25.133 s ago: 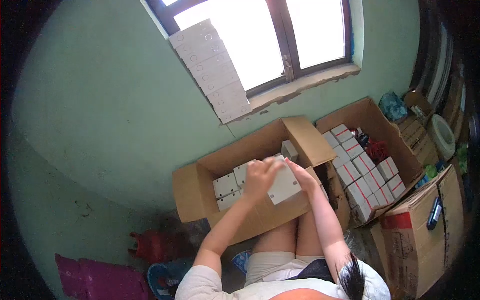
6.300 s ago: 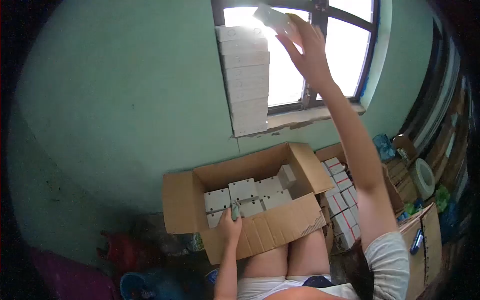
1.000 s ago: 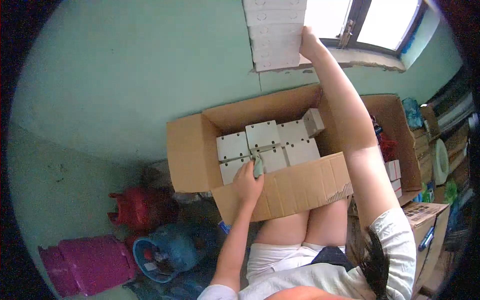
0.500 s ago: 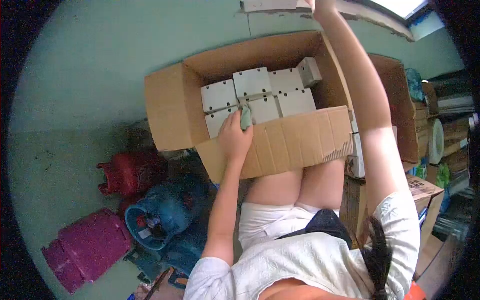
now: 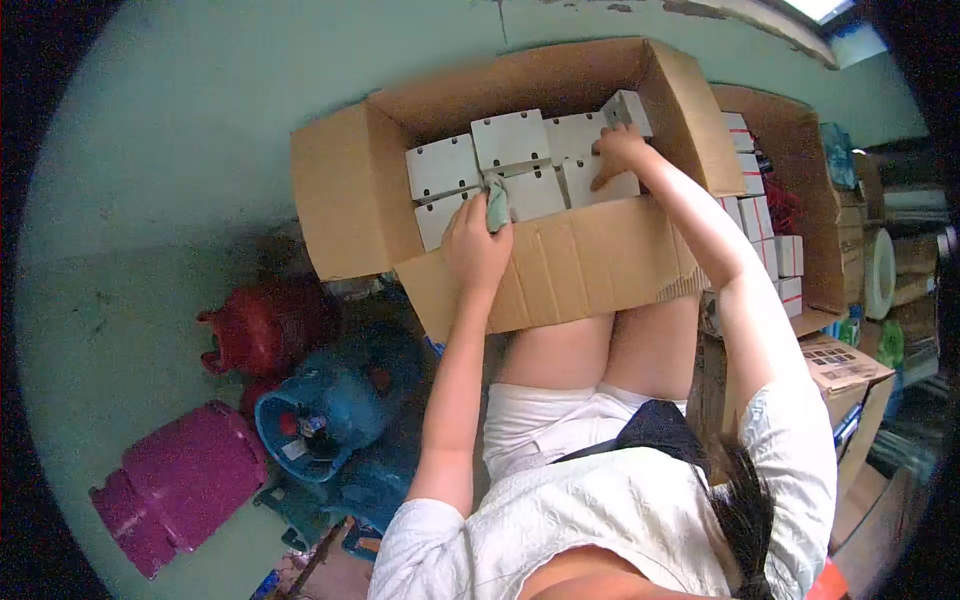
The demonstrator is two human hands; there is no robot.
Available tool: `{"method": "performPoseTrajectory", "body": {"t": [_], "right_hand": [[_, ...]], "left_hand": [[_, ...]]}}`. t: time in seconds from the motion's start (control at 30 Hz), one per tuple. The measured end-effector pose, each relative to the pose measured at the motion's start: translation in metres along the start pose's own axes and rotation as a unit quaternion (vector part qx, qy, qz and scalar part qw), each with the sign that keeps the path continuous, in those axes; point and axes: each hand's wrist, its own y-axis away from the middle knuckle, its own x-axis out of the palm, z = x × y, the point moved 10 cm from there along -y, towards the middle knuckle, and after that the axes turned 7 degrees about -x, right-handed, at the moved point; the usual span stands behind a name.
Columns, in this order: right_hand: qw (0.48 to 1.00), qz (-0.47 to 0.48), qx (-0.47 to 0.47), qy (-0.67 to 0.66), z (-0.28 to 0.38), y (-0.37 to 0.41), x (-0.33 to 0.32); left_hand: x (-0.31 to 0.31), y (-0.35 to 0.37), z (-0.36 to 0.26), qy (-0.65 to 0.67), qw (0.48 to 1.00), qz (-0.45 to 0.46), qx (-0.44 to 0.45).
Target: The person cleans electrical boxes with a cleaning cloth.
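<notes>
Your left hand (image 5: 476, 245) holds a soft green cloth (image 5: 497, 203). Your right hand (image 5: 617, 158) is spread loose over a square white box (image 5: 582, 188) in the brown cardboard carton (image 5: 570, 270). You seem to be grabbing it; next, pinch its sides.

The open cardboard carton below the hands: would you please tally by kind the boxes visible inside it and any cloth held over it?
White boxes: 7 visible
Green cloth in the left hand: 1
Total: 8
</notes>
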Motion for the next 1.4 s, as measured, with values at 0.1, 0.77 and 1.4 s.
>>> {"method": "performPoseTrajectory", "body": {"t": [0.1,0.77,1.4], "right_hand": [[0.998,0.003,0.020,-0.054,0.003,0.025,-0.016],[0.241,-0.248,-0.160,-0.924,-0.009,0.140,-0.022],[0.293,-0.181,-0.230,-0.910,0.006,0.147,-0.047]], "left_hand": [[-0.006,0.002,-0.009,-0.011,0.999,-0.038,0.013],[-0.032,0.006,-0.185,0.057,0.952,-0.059,0.296],[0.009,0.062,-0.236,-0.133,0.815,0.009,0.564]]}}
